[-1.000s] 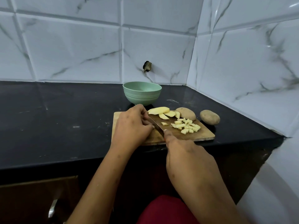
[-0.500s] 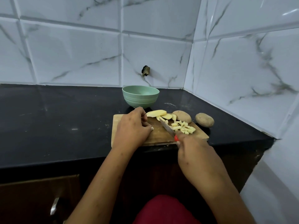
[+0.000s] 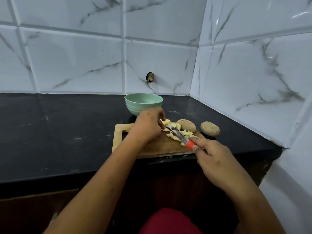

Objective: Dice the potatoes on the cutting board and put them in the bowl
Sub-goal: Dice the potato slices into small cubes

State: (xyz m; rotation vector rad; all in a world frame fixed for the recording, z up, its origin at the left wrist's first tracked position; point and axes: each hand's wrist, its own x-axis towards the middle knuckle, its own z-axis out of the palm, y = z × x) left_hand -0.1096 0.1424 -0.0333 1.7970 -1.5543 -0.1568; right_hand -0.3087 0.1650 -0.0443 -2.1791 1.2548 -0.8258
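The green bowl (image 3: 143, 103) sits at 12 o'clock from the cutting board (image 3: 152, 146) — only its bare green inner wall shows. My left hand (image 3: 146, 127) curls its fingers onto the potato slices (image 3: 167, 122) at the board's far edge. My right hand (image 3: 214, 159) is wrapped round the knife (image 3: 179, 135), its blade over the diced pieces (image 3: 186, 132). A whole potato (image 3: 187, 124) lies on the board at 2 o'clock, and a loose potato (image 3: 210, 128) lies just off it at 3. The board's near edge meets the counter (image 3: 59, 132) lip at 6 — broad black surface at 9.

wide open stretch on the table (image 3: 50, 132) left of the cutting board (image 3: 160, 147). bowl (image 3: 143, 103) blocks just behind the board's back edge. whole potato (image 3: 210, 128) sits in the gap by the right wall (image 3: 253, 81); second potato (image 3: 186, 125) on the board's back right corner.
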